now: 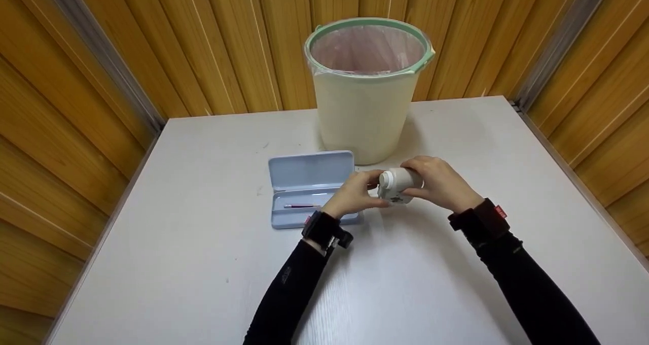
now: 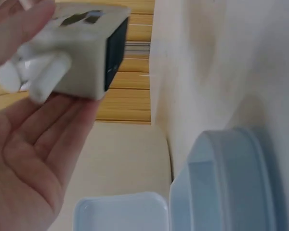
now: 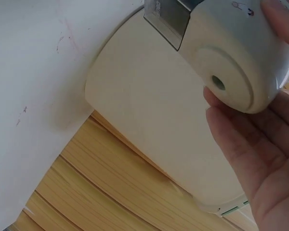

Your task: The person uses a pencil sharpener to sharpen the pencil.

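Both hands hold a cream-coloured crank pencil sharpener [image 1: 403,180] above the table, close to the open pencil case. My right hand [image 1: 438,182] grips its right end between thumb and fingers. In the right wrist view, the sharpener [image 3: 231,57] shows its round pencil hole and a see-through shavings drawer [image 3: 168,21]. At the other end, my left hand [image 1: 355,195] has its thumb and fingers on either side of the sharpener. The left wrist view shows the white crank handle [image 2: 48,77], blurred, between that hand's thumb and fingers.
A light blue pencil case [image 1: 312,172] lies with its lid raised, partly behind the left hand. One pencil [image 1: 301,206] rests in it. Behind stands a tall cream bin [image 1: 362,116] with a green rim and clear liner. Wood-panelled walls [image 1: 228,45] border the white table [image 1: 192,208].
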Action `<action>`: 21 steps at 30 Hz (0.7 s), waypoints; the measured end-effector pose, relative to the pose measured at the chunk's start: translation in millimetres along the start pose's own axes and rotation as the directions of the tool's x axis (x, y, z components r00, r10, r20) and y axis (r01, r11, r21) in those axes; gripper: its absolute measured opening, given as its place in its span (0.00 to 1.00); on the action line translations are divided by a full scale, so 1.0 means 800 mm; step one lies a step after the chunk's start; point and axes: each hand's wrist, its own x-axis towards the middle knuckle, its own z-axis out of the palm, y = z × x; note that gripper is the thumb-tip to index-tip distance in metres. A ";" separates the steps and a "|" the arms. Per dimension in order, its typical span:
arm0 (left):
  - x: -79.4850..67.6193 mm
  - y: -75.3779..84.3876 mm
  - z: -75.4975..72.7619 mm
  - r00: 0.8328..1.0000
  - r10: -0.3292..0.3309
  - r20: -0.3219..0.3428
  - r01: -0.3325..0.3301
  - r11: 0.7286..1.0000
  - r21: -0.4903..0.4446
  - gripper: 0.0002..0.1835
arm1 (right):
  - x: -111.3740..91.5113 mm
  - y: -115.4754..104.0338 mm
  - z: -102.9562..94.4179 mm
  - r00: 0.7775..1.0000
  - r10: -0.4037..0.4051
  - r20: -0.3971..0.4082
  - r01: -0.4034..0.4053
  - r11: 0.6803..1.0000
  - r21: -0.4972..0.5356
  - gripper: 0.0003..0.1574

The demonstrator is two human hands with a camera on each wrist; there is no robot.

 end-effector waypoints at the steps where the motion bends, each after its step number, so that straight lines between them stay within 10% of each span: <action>1: 0.000 0.000 0.002 0.999 -0.010 -0.030 0.010 1.000 0.001 0.31 | 0.001 -0.001 0.000 1.000 0.000 -0.005 0.000 1.000 0.003 0.29; 9: 0.001 0.000 0.003 0.987 -0.013 -0.160 0.001 0.997 -0.074 0.27 | 0.009 0.004 0.005 0.998 0.045 -0.043 -0.037 0.982 0.185 0.34; 15: -0.004 0.001 -0.011 0.978 -0.066 -0.197 0.034 0.986 -0.162 0.26 | 0.005 0.026 0.022 0.978 0.192 0.087 -0.209 0.842 0.498 0.50; 21: -0.003 0.001 -0.012 0.982 -0.066 -0.174 0.040 0.988 -0.146 0.26 | 0.000 0.033 0.038 0.948 0.292 0.125 -0.305 0.729 0.612 0.41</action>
